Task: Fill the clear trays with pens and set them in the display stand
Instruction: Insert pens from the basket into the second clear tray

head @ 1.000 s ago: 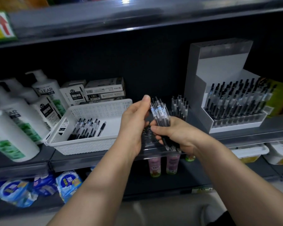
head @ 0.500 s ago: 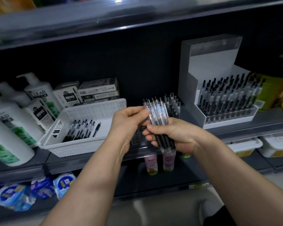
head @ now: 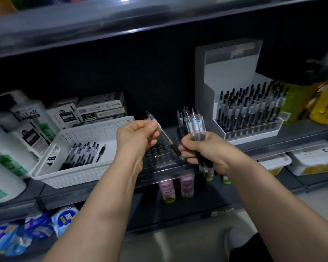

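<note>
- The single pen (head: pixel 168 140) is pinched between the thumb and fingers of the left hand (head: pixel 134 138). It is slanted, with its clicker end up at eleven o'clock and its tip down at five o'clock. Whether the tip touches the right fingers cannot be told.
- A bundle of pens (head: pixel 196 125) is gripped upright in the closed right hand (head: pixel 206 152), clicker ends up.
- The clear tray (head: pixel 159 157) lies on the shelf just below both hands. Most of its holes are seen unfilled, and a few standing pens (head: pixel 180 120) are seen at one o'clock of its middle.
- The step in hand is judged to be seating this one pen in a hole.
- The pen should be turned upright, tip down, lined over a free hole and lowered straight.
- Holes at the back are best filled first, so that standing pens are not knocked by a wrist.
- The bundle is best kept off toward three o'clock, clear of the tray.
- Light pressure is advised, since the tray seems to sit close to the shelf's front edge.
- A white basket (head: pixel 74 176) holding loose pens (head: pixel 83 154) is found at nine o'clock of the tray.
- The display stand (head: pixel 225 76), with a filled tray (head: pixel 254 132) in it, is found at two o'clock.
</note>
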